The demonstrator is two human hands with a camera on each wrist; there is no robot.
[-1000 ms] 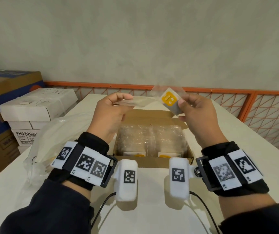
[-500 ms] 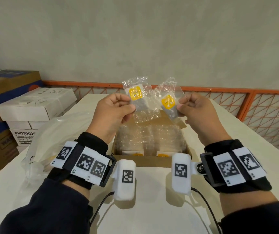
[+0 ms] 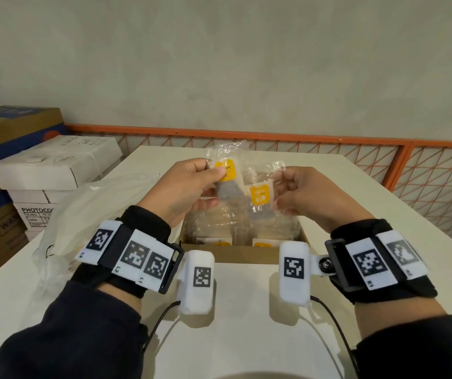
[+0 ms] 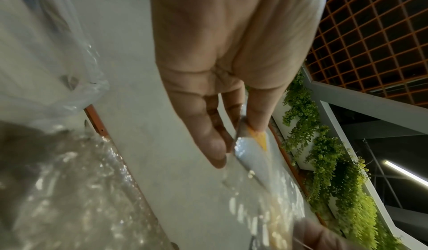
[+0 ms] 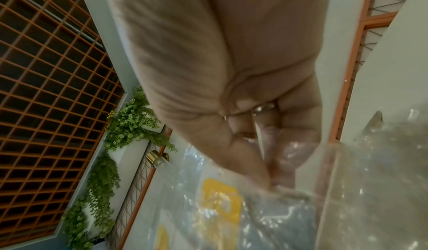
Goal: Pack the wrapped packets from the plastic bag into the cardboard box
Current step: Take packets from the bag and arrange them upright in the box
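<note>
Above the open cardboard box (image 3: pixel 244 254) each hand holds one clear wrapped packet with a yellow label. My left hand (image 3: pixel 192 184) pinches the left packet (image 3: pixel 226 170) between thumb and fingers; the left wrist view shows that packet (image 4: pixel 250 153) edge-on at the fingertips. My right hand (image 3: pixel 301 198) pinches the right packet (image 3: pixel 259 194), seen close in the right wrist view (image 5: pixel 220 204). The right packet sits slightly lower than the left one. Inside the box lie several wrapped packets (image 3: pixel 246 225). The plastic bag (image 3: pixel 88 214) lies crumpled on the table to the left of the box.
The white table (image 3: pixel 246 310) carries the box and bag. White photocopy-paper cartons (image 3: pixel 52 170) and a brown and blue carton (image 3: pixel 6 132) stand off the table's left edge. An orange mesh railing (image 3: pixel 424 181) runs behind and to the right. Wrist camera cables trail near the table's front.
The two packets came apart, one in each hand, and turned upright with labels facing me. Both hands have since lowered and come closer together over the box, the right packet lowest.
</note>
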